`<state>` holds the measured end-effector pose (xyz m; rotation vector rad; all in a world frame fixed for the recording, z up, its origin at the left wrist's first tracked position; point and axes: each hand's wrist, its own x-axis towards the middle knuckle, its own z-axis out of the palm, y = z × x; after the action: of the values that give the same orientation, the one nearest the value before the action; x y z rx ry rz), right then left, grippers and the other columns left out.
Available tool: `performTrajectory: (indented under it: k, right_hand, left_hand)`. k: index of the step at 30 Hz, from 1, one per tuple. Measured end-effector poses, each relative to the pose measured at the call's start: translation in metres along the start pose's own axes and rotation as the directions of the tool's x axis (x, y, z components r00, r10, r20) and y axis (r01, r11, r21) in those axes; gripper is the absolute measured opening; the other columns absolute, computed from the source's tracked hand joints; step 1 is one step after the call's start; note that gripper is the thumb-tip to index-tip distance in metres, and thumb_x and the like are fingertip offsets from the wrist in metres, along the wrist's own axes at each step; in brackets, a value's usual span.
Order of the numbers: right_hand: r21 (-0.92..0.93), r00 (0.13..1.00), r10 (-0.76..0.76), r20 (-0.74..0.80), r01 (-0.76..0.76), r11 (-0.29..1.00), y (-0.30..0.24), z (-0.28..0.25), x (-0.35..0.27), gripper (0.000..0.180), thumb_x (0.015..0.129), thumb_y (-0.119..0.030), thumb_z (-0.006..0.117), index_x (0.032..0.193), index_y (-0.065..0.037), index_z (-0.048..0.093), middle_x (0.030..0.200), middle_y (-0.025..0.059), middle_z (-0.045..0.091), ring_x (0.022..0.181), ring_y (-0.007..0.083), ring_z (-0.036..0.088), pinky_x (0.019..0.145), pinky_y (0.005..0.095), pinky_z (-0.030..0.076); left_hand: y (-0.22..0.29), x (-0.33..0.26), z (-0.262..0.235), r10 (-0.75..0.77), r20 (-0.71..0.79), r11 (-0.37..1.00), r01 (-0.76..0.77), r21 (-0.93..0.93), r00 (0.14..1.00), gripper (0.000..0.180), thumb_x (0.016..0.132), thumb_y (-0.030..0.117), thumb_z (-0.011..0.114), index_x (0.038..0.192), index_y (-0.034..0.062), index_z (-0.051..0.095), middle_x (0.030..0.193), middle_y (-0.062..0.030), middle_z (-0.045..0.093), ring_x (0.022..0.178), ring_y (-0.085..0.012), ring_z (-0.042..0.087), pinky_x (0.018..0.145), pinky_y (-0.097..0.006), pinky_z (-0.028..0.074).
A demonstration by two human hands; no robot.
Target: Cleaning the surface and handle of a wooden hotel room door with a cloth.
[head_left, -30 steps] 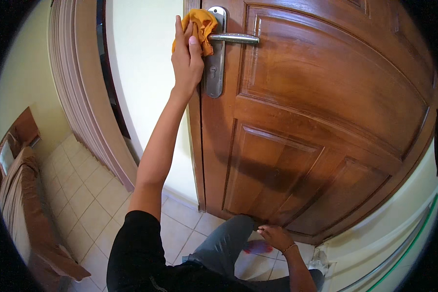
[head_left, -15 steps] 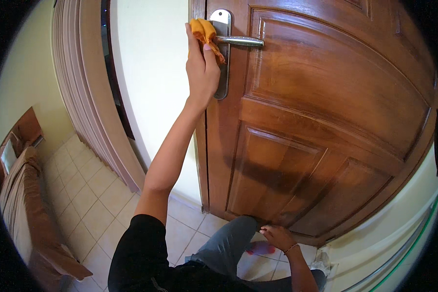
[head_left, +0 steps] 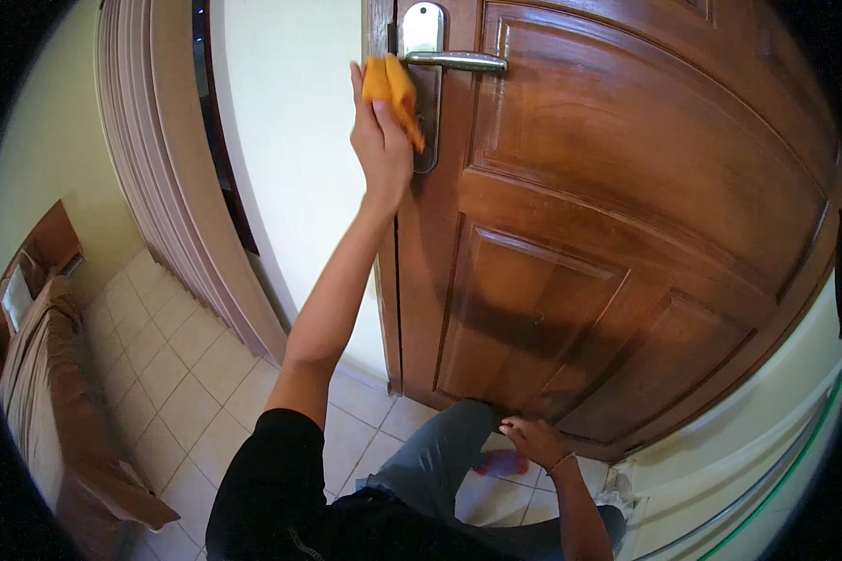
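My left hand is raised at the edge of a brown wooden door, closed on a bunched orange cloth. The cloth lies over the left side of a silver handle plate, just below the root of the lever handle. Part of the plate is hidden behind the cloth and fingers. Low down, beside my bent knee, my right hand hangs near the bottom of the door with its fingers curled. Whether anything is inside those fingers cannot be made out.
The panelled door fills the right, beside a white wall. A long pinkish curtain hangs to the left. Further left stands a bed with a brown cover. A blurry pinkish-purple thing is on the tiled floor below my right hand.
My left hand has slid down the handle plate with the orange cloth, from the lever's root to below it. The view has shifted slightly; my right hand stays near the knee.
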<state>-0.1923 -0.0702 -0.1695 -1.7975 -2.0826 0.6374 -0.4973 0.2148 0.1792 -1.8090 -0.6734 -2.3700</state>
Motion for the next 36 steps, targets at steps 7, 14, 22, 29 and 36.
performTrajectory:
  k: [7, 14, 22, 29, 36]
  right_hand:
    - [-0.030, 0.997, -0.010, 0.072, 0.012, 0.999, 0.005, -0.003, -0.003, 0.050, 0.111, -0.051, 0.054, 0.131, -0.010, 0.076, 0.122, 0.0197, 0.078, 0.113, 0.0433, 0.074, 0.098, 0.0524, 0.057]
    - [0.016, 0.999, 0.051, 0.015, -0.051, 0.999, 0.010, -0.002, -0.008, 0.044, 0.109, -0.046, 0.060, 0.130, -0.011, 0.077, 0.124, 0.0167, 0.078, 0.113, 0.0405, 0.074, 0.099, 0.0499, 0.058]
    - [-0.003, 0.999, -0.025, 0.021, 0.025, 1.000, 0.015, 0.009, 0.001, 0.044, 0.109, -0.045, 0.060, 0.129, -0.009, 0.077, 0.127, 0.0170, 0.078, 0.117, 0.0395, 0.073, 0.102, 0.0484, 0.057]
    - [0.042, 0.998, -0.067, 0.019, 0.067, 0.997, 0.020, 0.008, 0.003, 0.051, 0.111, -0.052, 0.055, 0.133, -0.011, 0.075, 0.130, 0.0183, 0.076, 0.120, 0.0424, 0.071, 0.103, 0.0513, 0.056]
    - [-0.006, 0.996, 0.022, 0.088, -0.021, 1.000, 0.017, 0.007, 0.006, 0.052, 0.110, -0.053, 0.055, 0.133, -0.012, 0.076, 0.129, 0.0178, 0.077, 0.119, 0.0407, 0.072, 0.104, 0.0502, 0.055]
  left_hand:
    - [0.002, 0.004, 0.015, 0.279, 0.075, 0.954, -0.285, 0.094, 0.957, 0.059, 0.117, 0.018, 0.034, 0.170, -0.0057, 0.029, 0.169, -0.0259, 0.046, 0.151, -0.0404, 0.050, 0.125, -0.041, 0.037]
    - [0.022, 0.041, 0.018, 0.053, 0.103, 0.991, -0.040, -0.128, 0.993, 0.061, 0.121, 0.034, 0.024, 0.173, 0.0024, 0.028, 0.149, -0.0228, 0.054, 0.134, -0.0320, 0.054, 0.116, -0.038, 0.042]
    - [0.063, 0.063, 0.009, -0.249, 0.196, 0.937, 0.287, -0.199, 0.948, 0.084, 0.116, 0.067, 0.019, 0.170, 0.0056, 0.039, 0.124, -0.0163, 0.058, 0.103, -0.0255, 0.064, 0.090, -0.037, 0.054]
    - [0.046, 0.053, 0.009, -0.105, 0.105, 0.989, 0.114, -0.092, 0.989, 0.068, 0.120, 0.053, 0.033, 0.164, 0.0036, 0.051, 0.120, -0.0180, 0.070, 0.104, -0.0236, 0.069, 0.091, -0.036, 0.057]
    - [0.031, 0.010, 0.003, -0.117, -0.023, 0.928, 0.101, -0.359, 0.993, 0.058, 0.121, 0.040, 0.036, 0.157, 0.0008, 0.058, 0.136, -0.0209, 0.072, 0.132, -0.0244, 0.066, 0.110, -0.036, 0.053]
